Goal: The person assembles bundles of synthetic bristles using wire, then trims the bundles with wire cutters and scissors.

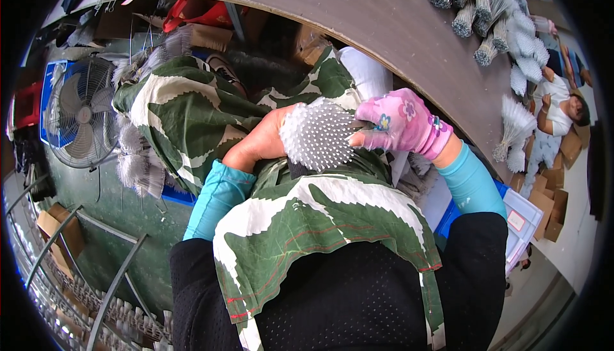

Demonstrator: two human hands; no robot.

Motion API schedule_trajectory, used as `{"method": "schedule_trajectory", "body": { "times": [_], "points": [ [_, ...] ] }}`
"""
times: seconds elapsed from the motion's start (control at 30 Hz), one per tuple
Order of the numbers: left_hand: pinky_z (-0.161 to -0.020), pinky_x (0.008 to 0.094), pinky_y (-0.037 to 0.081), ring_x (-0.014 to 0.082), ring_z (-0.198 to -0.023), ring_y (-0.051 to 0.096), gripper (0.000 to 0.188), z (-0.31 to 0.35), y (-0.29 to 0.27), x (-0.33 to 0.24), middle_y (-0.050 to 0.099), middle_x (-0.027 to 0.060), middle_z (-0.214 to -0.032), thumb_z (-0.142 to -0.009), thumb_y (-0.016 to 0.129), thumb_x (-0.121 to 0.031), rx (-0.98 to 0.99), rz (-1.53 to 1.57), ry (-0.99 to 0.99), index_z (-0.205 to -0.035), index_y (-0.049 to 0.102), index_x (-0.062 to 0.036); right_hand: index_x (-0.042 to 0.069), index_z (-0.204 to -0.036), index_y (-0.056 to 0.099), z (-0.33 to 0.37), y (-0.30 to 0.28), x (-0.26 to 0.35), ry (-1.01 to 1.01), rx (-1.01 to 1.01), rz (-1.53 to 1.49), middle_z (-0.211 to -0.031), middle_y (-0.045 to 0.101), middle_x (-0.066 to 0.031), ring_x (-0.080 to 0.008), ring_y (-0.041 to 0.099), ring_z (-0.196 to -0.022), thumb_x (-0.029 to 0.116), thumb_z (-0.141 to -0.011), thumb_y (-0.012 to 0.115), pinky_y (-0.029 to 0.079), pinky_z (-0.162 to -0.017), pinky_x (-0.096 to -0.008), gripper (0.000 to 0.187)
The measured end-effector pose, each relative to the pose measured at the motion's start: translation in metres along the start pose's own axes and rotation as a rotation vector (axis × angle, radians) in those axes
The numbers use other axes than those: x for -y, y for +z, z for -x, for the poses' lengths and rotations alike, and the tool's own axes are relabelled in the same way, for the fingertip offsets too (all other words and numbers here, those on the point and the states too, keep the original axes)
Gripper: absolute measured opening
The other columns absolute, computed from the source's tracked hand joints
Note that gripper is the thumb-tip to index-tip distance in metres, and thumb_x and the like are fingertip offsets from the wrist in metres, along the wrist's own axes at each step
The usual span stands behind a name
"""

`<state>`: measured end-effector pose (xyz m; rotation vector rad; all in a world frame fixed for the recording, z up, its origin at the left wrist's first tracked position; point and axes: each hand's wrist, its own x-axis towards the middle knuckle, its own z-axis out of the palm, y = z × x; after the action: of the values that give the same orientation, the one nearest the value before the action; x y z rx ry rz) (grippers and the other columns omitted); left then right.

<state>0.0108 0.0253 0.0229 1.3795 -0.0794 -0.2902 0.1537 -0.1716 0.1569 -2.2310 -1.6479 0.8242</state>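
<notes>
My left hand (259,141) is bare and wraps around a thick round bundle of thin grey wires (318,135), seen end-on as a dotted disc. My right hand (403,123), in a pink flowered glove, pinches at the bundle's right edge with its fingertips. Both hands sit over my lap, which is covered by a green and white leaf-patterned cloth (307,210). Light blue sleeves cover both forearms.
A brown worktable edge (384,25) curves overhead, carrying several tied wire bundles (486,12) at the upper right. A blue floor fan (80,111) stands at the left. Another person (559,105) sits at the far right among cardboard boxes. Metal racks (77,274) fill the lower left.
</notes>
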Motion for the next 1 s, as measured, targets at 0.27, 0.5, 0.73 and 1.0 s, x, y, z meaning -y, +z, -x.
{"method": "schedule_trajectory", "body": {
  "times": [0.27,0.5,0.73,1.0],
  "points": [
    [-0.089,0.0261,0.045,0.0059,-0.099,0.055,0.04,0.0,0.0,0.0,0.064,0.0001,-0.106,-0.073,0.073,-0.005,0.011,0.064,-0.073,-0.111,0.058,-0.0035,0.002,-0.084,0.062,0.003,-0.012,0.002,0.194,0.19,-0.33,-0.062,0.057,-0.009,-0.017,0.056,-0.056,0.042,-0.08,0.07,0.043,-0.054,-0.0311,0.041],
    [-0.089,0.0265,0.045,0.0067,-0.098,0.055,0.04,0.001,0.0,0.004,0.064,0.0006,-0.106,-0.073,0.073,-0.005,0.008,0.015,-0.046,-0.111,0.058,-0.0032,0.001,-0.085,0.062,0.008,-0.007,0.004,0.173,0.118,-0.435,-0.066,0.059,-0.0064,-0.0127,0.056,-0.062,0.034,-0.077,0.075,0.045,-0.059,-0.0285,0.036],
    [-0.092,0.0272,0.045,0.0081,-0.101,0.056,0.046,-0.001,0.001,0.002,0.064,0.0016,-0.11,-0.072,0.075,-0.005,0.019,-0.049,-0.001,-0.114,0.058,-0.003,0.002,-0.099,0.064,0.008,0.012,0.011,0.032,-0.24,-0.515,-0.087,0.063,-0.0084,-0.0154,0.064,-0.077,0.003,-0.072,0.076,0.051,-0.072,-0.0265,0.03],
    [-0.098,0.0301,0.041,0.0135,-0.112,0.054,0.058,-0.005,0.001,0.011,0.06,0.0063,-0.122,-0.072,0.075,-0.006,0.022,0.056,-0.014,-0.125,0.053,-0.0034,0.012,-0.101,0.062,0.003,0.018,0.041,0.071,-0.361,-0.058,-0.093,0.062,-0.0096,-0.0301,0.064,-0.074,0.001,-0.061,0.072,0.052,-0.064,-0.0354,0.043]
  ]
}}
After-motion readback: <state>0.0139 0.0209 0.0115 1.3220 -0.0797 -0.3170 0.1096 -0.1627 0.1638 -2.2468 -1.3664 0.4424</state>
